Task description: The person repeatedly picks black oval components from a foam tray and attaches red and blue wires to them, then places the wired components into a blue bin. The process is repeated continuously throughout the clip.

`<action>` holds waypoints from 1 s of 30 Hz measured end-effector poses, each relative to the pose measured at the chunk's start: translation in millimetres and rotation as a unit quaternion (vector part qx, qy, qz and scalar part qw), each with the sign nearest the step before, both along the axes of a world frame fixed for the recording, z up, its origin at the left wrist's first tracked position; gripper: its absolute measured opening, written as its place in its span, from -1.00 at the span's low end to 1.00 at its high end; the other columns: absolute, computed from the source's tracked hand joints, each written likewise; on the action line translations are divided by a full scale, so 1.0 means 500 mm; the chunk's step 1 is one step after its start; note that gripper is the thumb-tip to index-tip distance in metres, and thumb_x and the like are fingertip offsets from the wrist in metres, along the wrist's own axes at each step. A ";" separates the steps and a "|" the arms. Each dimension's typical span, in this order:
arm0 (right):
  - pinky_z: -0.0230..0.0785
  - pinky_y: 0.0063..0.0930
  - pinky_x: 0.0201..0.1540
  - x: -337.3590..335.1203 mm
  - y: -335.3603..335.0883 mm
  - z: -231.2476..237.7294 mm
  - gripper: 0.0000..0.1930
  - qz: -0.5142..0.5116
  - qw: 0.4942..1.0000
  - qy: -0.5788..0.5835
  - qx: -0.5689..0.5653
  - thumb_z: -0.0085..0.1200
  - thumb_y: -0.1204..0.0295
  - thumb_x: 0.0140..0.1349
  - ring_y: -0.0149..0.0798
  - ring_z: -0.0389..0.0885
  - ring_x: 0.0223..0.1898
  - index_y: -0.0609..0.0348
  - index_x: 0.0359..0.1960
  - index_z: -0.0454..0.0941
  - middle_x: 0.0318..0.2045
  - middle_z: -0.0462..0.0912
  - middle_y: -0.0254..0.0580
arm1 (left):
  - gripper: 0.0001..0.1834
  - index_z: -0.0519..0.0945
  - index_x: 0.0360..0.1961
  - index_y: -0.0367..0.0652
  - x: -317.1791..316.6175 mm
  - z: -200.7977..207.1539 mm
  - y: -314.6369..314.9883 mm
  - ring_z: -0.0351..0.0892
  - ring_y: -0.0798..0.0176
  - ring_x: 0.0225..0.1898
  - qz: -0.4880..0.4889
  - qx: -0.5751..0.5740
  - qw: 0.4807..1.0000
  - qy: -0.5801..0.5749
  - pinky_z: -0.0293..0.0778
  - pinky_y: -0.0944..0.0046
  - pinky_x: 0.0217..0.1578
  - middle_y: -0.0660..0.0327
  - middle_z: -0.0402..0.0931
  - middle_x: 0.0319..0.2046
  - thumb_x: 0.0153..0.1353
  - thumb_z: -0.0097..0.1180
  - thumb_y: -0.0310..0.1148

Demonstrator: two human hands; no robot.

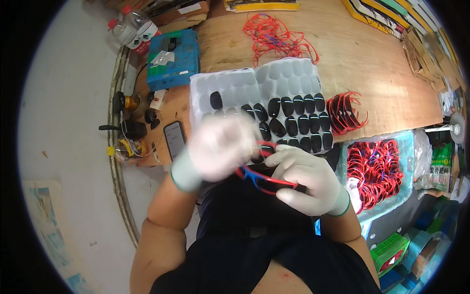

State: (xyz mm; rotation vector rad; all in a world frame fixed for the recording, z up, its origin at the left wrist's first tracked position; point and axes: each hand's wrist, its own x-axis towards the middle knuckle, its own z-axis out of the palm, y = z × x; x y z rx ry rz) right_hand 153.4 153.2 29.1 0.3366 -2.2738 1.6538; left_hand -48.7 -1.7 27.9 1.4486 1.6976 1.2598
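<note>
Both of my hands wear white knitted gloves. My right hand (313,183) is closed on a red and blue sunglasses frame (252,175), in front of my body. A dark lens shows in the frame's side nearest that hand. My left hand (223,144) is at the frame's other end, smeared by motion, and its fingers cannot be made out. Just beyond the hands lies a white moulded lens tray (230,84). Dark lenses (292,126) fill many pockets on its right side. A few sit in its left part, where the left hand hides some pockets.
Stacked red frames (342,112) stand right of the tray; loose red frames (276,39) lie behind it. A blue basket (409,181) of red glasses is at right. Left are a phone (175,139), a blue box (174,59) and bottles (132,32).
</note>
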 end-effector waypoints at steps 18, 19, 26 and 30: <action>0.55 -0.30 -0.01 0.030 -0.030 -0.031 -0.10 -0.113 0.988 -0.099 -0.023 0.09 0.51 0.21 0.08 0.65 0.02 0.43 0.49 -0.20 0.38 0.33 0.08 | -0.44 0.63 -0.15 -0.24 -0.177 -0.205 0.036 0.55 -0.10 0.01 0.284 -0.320 0.842 0.329 0.48 0.07 0.06 -0.09 0.53 -0.06 0.00 0.33 0.03; 0.55 -0.27 -0.03 0.029 -0.035 -0.034 -0.13 -0.114 0.990 -0.078 -0.021 0.09 0.51 0.21 0.12 0.67 -0.03 0.34 0.50 -0.13 0.34 0.38 0.11 | -0.45 0.63 -0.15 -0.23 -0.181 -0.202 0.035 0.55 -0.10 0.02 0.278 -0.339 0.840 0.321 0.47 0.07 0.07 -0.09 0.53 -0.04 0.01 0.31 0.03; 0.49 -0.42 -0.05 0.040 -0.029 -0.044 -0.70 -0.180 0.966 -0.044 -0.183 -0.05 0.65 0.16 -0.24 0.69 -0.22 0.25 -0.04 0.40 -0.26 0.63 -0.09 | -0.63 0.54 -0.16 -0.27 -0.141 -0.184 0.032 0.51 0.32 -0.42 0.258 -0.041 0.964 -0.041 0.44 0.35 -0.34 0.28 0.50 -0.42 0.17 0.31 -0.21; 0.47 -0.21 -0.27 0.017 -0.045 -0.054 -0.78 -0.250 0.964 -0.060 -0.073 0.02 0.57 0.20 0.13 0.64 -0.37 0.25 -0.11 0.39 -0.42 0.60 0.06 | -0.75 0.42 -0.04 -0.24 0.015 -0.086 -0.001 0.37 0.51 -0.46 0.032 0.027 0.900 -0.435 0.30 0.51 -0.45 0.28 0.48 -0.36 0.31 0.11 -0.41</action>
